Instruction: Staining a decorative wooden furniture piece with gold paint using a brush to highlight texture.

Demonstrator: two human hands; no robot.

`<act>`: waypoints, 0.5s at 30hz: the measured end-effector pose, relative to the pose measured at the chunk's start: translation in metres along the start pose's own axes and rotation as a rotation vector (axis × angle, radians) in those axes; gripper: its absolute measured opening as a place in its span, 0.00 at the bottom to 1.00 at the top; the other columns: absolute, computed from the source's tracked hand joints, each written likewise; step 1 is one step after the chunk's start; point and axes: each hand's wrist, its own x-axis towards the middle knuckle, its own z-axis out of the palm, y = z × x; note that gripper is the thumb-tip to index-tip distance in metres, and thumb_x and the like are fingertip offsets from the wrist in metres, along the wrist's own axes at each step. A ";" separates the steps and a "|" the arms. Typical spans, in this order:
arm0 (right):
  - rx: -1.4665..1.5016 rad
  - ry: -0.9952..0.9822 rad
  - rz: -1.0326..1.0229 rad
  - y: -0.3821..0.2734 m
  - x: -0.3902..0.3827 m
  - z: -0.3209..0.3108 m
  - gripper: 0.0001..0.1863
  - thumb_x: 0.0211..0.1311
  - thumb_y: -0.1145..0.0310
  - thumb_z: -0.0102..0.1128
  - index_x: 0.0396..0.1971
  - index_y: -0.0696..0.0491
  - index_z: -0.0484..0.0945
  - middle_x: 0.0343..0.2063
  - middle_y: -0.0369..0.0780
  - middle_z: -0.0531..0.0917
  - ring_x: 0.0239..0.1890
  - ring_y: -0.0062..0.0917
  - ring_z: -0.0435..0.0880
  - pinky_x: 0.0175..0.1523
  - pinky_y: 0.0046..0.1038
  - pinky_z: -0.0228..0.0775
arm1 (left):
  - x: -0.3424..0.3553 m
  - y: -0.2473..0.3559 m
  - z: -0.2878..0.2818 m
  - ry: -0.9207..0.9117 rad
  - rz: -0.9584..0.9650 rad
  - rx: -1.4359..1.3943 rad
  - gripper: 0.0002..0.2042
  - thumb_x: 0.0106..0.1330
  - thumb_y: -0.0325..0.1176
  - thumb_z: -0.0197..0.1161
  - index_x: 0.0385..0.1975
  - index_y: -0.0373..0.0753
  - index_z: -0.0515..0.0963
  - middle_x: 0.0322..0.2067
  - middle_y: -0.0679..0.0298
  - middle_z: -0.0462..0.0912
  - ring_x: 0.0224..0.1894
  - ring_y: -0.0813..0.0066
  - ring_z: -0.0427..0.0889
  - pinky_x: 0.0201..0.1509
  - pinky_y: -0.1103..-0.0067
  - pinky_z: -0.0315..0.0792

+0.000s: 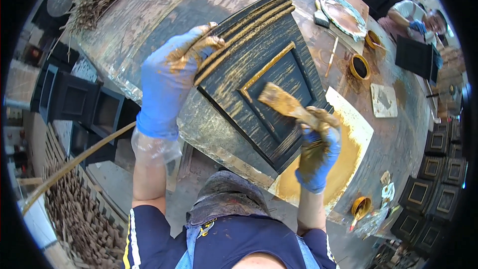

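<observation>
A black wooden panelled piece (239, 87) with a stepped moulding along its top edge is held tilted over the workbench. Gold paint streaks its face, the moulding and parts of the inset frame. My left hand (169, 79), in a paint-smeared blue glove, grips the moulded edge at its left end. In my right hand (321, 144), gloved in blue and coated with gold-brown paint, is a flat wide paintbrush (283, 100). The brush's gold-stained bristles lie over the inset panel; whether they touch it I cannot tell. Beneath the right hand is a gold-smeared pale board (356, 127).
On the workbench (393, 134) are a paint-crusted round tray (343, 17), another brush (320, 15), a bowl of dark paint (359, 67) and a yellow pot (361, 205). A co-worker (411, 17) holds a dark panel at far right. Black cabinets (74, 99) stand left.
</observation>
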 end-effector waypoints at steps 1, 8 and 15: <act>-0.015 -0.134 -0.005 -0.006 0.009 -0.002 0.12 0.51 0.70 0.48 0.35 0.60 0.65 0.37 0.50 0.71 0.36 0.33 0.74 0.37 0.24 0.71 | 0.002 -0.005 -0.002 -0.009 -0.067 -0.163 0.10 0.53 0.28 0.54 0.34 0.31 0.72 0.32 0.60 0.76 0.32 0.76 0.75 0.34 0.85 0.70; -0.158 -0.488 0.107 0.000 0.076 0.022 0.14 0.54 0.67 0.46 0.38 0.60 0.66 0.30 0.47 0.75 0.30 0.24 0.75 0.31 0.18 0.67 | 0.010 -0.028 -0.011 -0.025 -0.272 -0.342 0.12 0.54 0.33 0.55 0.35 0.33 0.73 0.29 0.64 0.77 0.31 0.83 0.73 0.35 0.88 0.68; -0.256 -0.613 0.179 0.011 0.096 0.054 0.11 0.54 0.69 0.46 0.33 0.61 0.68 0.27 0.44 0.76 0.28 0.23 0.76 0.30 0.19 0.69 | 0.012 -0.036 -0.014 -0.029 -0.294 -0.370 0.12 0.54 0.34 0.55 0.34 0.34 0.74 0.29 0.66 0.77 0.31 0.85 0.72 0.36 0.89 0.67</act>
